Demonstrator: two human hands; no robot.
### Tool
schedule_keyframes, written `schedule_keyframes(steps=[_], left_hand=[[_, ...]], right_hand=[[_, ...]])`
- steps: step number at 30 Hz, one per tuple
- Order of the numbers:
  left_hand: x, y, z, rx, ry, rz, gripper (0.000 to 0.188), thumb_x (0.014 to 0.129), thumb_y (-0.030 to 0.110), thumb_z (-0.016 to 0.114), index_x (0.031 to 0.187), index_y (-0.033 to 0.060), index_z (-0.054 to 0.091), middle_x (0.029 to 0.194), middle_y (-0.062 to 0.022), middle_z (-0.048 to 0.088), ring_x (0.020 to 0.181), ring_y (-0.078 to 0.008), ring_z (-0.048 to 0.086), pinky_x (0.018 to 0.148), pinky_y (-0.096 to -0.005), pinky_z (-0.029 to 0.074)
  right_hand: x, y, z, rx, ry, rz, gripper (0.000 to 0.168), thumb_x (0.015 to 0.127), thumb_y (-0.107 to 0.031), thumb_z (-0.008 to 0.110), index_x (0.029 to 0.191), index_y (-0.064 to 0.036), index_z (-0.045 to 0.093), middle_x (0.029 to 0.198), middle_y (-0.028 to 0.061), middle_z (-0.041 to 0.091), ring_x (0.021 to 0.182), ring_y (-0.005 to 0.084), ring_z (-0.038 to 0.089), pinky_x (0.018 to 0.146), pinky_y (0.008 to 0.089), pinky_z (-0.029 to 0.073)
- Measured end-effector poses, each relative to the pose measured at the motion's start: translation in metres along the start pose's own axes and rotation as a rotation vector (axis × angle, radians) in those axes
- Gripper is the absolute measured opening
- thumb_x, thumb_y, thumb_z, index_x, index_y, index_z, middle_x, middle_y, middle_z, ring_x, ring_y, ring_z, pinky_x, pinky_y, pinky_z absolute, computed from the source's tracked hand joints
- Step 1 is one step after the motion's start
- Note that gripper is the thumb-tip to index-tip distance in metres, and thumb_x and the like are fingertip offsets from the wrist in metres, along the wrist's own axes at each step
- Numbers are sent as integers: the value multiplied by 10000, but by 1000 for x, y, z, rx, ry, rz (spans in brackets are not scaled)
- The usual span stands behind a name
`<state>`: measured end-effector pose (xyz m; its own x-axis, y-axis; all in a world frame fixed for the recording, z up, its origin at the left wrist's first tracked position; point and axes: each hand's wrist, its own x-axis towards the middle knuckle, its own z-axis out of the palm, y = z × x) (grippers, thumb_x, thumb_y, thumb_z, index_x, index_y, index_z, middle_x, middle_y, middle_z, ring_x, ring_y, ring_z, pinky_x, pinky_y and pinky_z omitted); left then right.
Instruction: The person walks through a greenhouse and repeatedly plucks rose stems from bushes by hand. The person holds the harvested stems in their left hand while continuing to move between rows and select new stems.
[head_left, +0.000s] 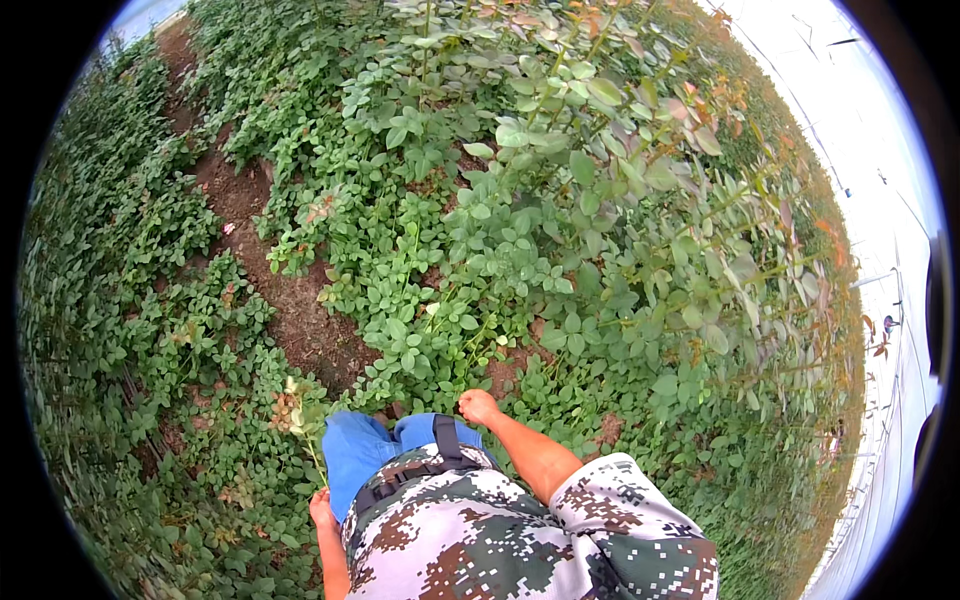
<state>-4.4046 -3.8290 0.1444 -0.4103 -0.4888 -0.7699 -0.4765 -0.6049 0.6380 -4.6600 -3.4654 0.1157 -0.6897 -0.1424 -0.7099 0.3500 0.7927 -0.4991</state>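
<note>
My left hand (321, 508), low at the left beside my thigh, grips the lower end of a thin leafy stem (311, 446). The stem points up the picture and bears pale yellowish leaves near its top. In front of my right hip, my right hand (478, 406) is curled into a fist above low green leaves, and no object shows in it. The plants around look like rose bushes (405, 337).
A bare soil path (300, 315) runs from my legs to the upper left between leafy rows. Taller reddish-tipped shoots (675, 172) lean in from the right. A pink petal or bloom (228, 228) lies on the path. White greenhouse-like sheeting (847, 97) stands at the far right.
</note>
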Motion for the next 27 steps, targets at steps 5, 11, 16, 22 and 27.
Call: schedule_keyframes(steps=[5,11,16,22,27], left_hand=[[0,23,8,-2,4,-21,87,770,16,499,854,7,522,738,-62,571,615,-140,546,574,-253,474],[44,18,-24,-35,-57,-49,125,768,36,500,880,-13,526,774,-81,577,647,-158,553,612,-274,477],[114,41,-48,-81,-105,-111,143,758,9,475,893,-15,515,805,-112,570,683,-191,552,634,-311,475],[160,186,4,195,19,-132,130,769,13,452,894,43,471,729,-63,556,590,-132,519,524,-256,449],[203,306,34,323,-55,-139,115,793,53,447,905,79,449,757,-39,565,575,-92,508,510,-200,431]], right_hand=[[17,47,15,-70,39,-88,158,762,-108,461,795,-27,593,648,65,592,555,145,554,533,272,453],[20,2,25,42,8,-52,162,772,-105,459,823,-11,581,675,71,592,573,150,556,530,271,452],[32,-77,26,404,7,110,180,771,-103,458,868,2,567,704,71,590,565,141,548,538,265,456],[58,-150,48,556,58,261,187,773,-95,455,888,16,552,692,66,578,567,131,538,526,257,449],[84,-242,58,610,80,247,159,801,-103,450,860,10,546,706,68,571,576,131,530,532,251,449]])
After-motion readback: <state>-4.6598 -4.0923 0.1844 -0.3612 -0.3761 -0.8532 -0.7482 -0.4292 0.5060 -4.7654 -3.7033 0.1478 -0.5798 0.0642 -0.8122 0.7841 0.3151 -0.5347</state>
